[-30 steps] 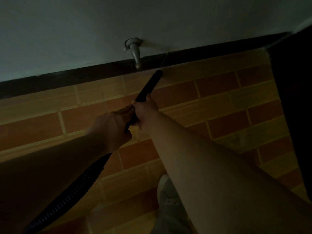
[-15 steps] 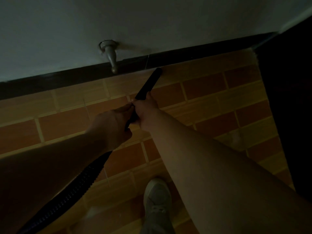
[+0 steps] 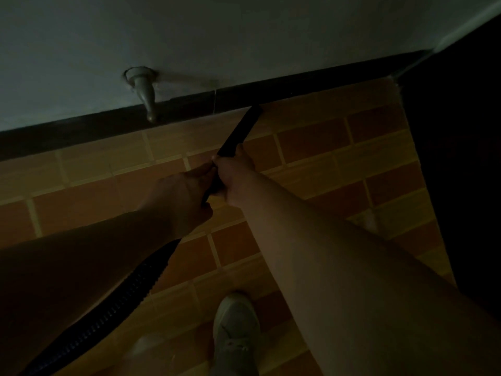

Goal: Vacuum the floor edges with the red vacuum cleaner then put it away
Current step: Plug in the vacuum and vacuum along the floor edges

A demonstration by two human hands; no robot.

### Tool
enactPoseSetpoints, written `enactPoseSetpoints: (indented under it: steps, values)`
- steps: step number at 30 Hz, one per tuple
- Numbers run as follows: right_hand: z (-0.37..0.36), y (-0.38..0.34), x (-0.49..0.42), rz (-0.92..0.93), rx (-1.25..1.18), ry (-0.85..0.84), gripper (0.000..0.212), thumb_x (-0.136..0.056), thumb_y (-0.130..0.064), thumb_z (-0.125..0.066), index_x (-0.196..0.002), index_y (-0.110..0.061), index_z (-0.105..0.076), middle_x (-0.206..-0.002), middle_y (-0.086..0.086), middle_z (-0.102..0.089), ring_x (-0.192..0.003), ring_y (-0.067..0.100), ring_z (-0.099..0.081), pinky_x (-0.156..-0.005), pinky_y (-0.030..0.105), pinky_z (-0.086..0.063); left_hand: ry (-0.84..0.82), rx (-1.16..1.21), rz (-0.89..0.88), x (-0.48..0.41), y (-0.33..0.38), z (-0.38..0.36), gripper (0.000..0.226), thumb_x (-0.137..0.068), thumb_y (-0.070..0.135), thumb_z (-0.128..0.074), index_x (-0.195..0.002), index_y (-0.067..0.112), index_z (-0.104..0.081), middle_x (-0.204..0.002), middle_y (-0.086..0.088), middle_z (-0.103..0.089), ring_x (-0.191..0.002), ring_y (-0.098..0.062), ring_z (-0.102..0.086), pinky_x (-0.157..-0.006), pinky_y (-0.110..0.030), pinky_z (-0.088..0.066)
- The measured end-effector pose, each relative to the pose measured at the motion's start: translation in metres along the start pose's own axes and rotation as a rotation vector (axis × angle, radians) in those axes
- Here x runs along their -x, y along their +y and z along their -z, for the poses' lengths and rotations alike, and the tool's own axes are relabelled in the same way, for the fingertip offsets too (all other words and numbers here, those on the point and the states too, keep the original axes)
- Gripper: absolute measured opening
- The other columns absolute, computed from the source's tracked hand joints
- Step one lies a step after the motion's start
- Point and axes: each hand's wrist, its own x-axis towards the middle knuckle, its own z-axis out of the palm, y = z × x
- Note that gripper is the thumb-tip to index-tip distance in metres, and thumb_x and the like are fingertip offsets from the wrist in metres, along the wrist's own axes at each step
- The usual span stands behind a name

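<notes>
- The tiled floor (image 3: 339, 169) meets a dark skirting (image 3: 298, 82).
- A black ribbed hose (image 3: 108, 308) runs from lower left under my left forearm.
- The black nozzle (image 3: 241, 131) has its tip at the skirting, farther right of the doorstop (image 3: 145, 90) than before.
- Both hands wrap the nozzle, the left hand (image 3: 181, 196) just behind the right hand (image 3: 234, 175).

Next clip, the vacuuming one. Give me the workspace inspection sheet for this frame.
Surface: orange-brown tiled floor, dimly lit.
Job's things: black nozzle, tip at the foot of the dark skirting board; red vacuum body not in view.
Clutter: nothing seen.
Grippers: left hand and right hand both grip the nozzle, right hand ahead.
Cables: ribbed hose runs under the left arm; no cord seen.
Surroundings: pale wall with door stopper, grey shoe, unclear dark mass at right.
</notes>
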Motion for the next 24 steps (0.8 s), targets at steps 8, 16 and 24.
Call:
enactPoseSetpoints:
  steps: [8,16,24]
  values:
    - [0.02,-0.013,-0.012,-0.003,-0.016,0.006,0.078,-0.102,-0.015,-0.058,-0.156,-0.051,-0.016,-0.154,0.01,-0.042,-0.119,0.04,-0.059,-0.083,0.062,-0.057,0.012,-0.004,-0.029,-0.018,0.015,-0.002,0.072,-0.086,0.025,-0.065,-0.154,0.027,-0.042,-0.155,0.002,-0.046,-0.112,-0.026,-0.065,-0.081,-0.036,-0.054]
    - [0.035,-0.016,-0.02,0.032,-0.006,0.017,0.075,-0.099,-0.018,-0.061,-0.153,-0.052,-0.023,-0.15,0.008,-0.045,-0.115,0.039,-0.06,-0.076,0.063,-0.059,-0.017,0.0,-0.03,-0.036,0.025,-0.015,0.074,-0.084,0.029,-0.066,-0.154,0.031,-0.04,-0.157,0.006,-0.042,-0.113,-0.023,-0.065,-0.081,-0.034,-0.054]
    - [0.067,-0.028,-0.03,0.011,-0.048,0.007,0.075,-0.101,-0.014,-0.058,-0.154,-0.052,-0.021,-0.149,0.011,-0.045,-0.118,0.04,-0.059,-0.08,0.062,-0.058,-0.036,-0.041,-0.056,-0.057,0.047,-0.019,0.074,-0.084,0.032,-0.064,-0.154,0.033,-0.039,-0.158,0.007,-0.041,-0.113,-0.021,-0.065,-0.08,-0.033,-0.055]
